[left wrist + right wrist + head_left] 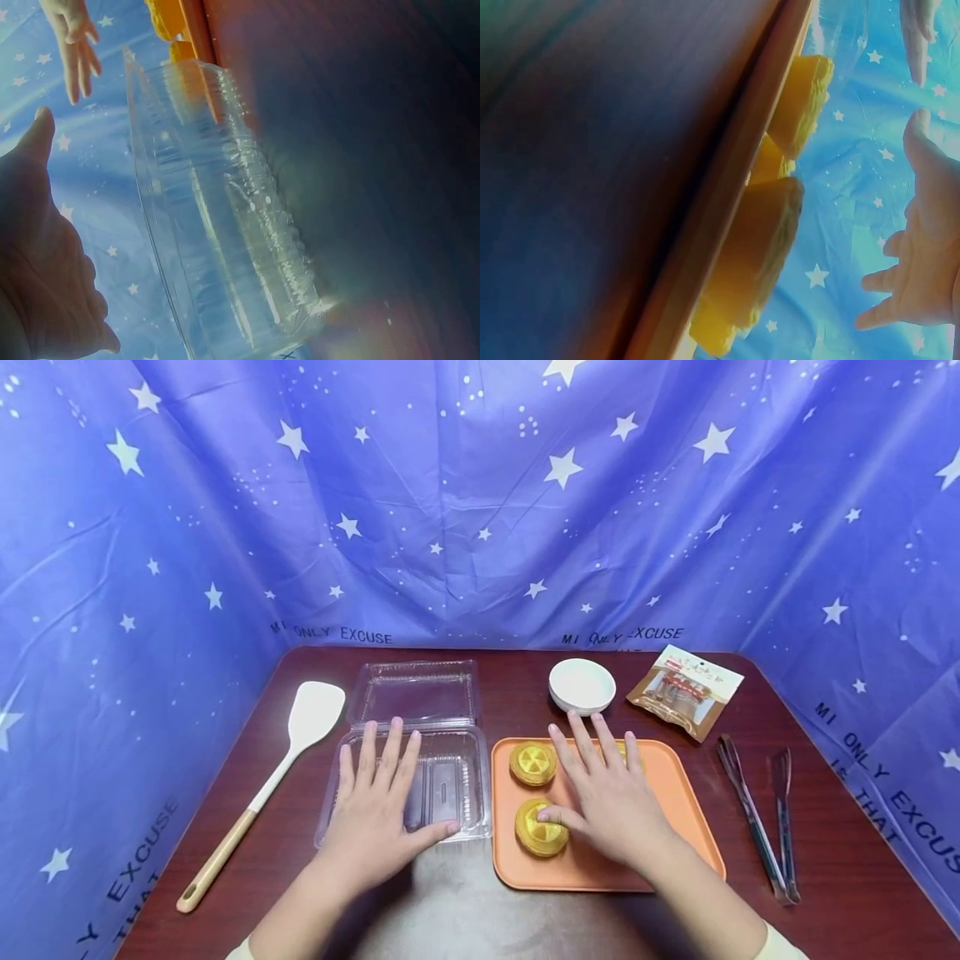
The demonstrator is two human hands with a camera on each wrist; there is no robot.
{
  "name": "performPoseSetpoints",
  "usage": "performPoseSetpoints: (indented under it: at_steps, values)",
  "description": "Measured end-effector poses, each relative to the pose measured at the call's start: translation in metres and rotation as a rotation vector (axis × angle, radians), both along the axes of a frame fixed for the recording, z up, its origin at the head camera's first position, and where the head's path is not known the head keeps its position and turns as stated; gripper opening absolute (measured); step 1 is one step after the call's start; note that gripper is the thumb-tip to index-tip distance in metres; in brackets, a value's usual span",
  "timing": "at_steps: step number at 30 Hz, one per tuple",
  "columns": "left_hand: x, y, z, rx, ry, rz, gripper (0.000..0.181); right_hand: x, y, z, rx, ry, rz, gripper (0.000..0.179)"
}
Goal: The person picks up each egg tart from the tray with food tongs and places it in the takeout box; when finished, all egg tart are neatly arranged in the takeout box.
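Note:
My left hand [377, 821], fingers spread straight and holding nothing, is above the clear plastic clamshell box [442, 781], whose lid [417, 692] lies folded back. In the left wrist view the palm is raised well off the table beside the box's wall [225, 217]. My right hand [611, 806] is spread the same way over the orange tray [600, 882], also holding nothing. Yellow round egg tarts sit on the tray: a back-left tart [533, 763], a front-left tart [542, 837] overlapped by my thumb, and others partly hidden by the hand.
A white spatula [317, 714] with a wooden handle lies at the left. Behind the tray stands a white bowl [582, 685], beside a brown-and-white food packet [686, 692]. Metal tongs [757, 827] lie at the right. Blue star-print cloth [480, 527] surrounds the table.

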State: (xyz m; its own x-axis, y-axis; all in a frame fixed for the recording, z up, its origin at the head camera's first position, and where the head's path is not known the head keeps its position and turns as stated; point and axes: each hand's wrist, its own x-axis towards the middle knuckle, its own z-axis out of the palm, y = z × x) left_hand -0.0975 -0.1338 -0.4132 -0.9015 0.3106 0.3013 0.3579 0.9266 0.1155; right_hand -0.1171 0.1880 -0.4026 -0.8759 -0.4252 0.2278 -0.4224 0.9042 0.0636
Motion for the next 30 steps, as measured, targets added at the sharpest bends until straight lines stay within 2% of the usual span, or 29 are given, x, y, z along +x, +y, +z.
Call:
performPoseSetpoints:
  at_steps: [6, 11, 16, 19, 22, 25, 30]
  values:
    - [-0.002, -0.011, 0.005, 0.059, -0.048, 0.025, 0.116, -0.002, 0.016, 0.009, -0.016, -0.011, -0.041, 0.109]
    - [-0.007, -0.030, 0.011, 0.172, -0.122, 0.049, 0.114, -0.006, 0.041, 0.021, -0.053, -0.006, -0.110, 0.107]
    - [-0.007, -0.056, 0.009, 0.308, -0.246, 0.084, 0.113, -0.006, 0.077, 0.035, -0.136, -0.021, -0.238, 0.108]
    - [-0.006, -0.070, 0.005, 0.369, -0.330, 0.107, 0.116, -0.005, 0.101, 0.042, -0.174, -0.064, -0.357, 0.109]
    - [-0.004, -0.081, 0.001, 0.401, -0.415, 0.123, 0.122, -0.003, 0.127, 0.043, -0.192, -0.133, -0.464, 0.110]
    - [-0.002, -0.086, -0.002, 0.409, -0.482, 0.119, 0.127, -0.001, 0.153, 0.039, -0.164, -0.225, -0.550, 0.114]
    - [-0.002, -0.088, -0.005, 0.394, -0.539, 0.108, 0.133, 0.004, 0.189, 0.029, -0.075, -0.450, -0.636, 0.122]
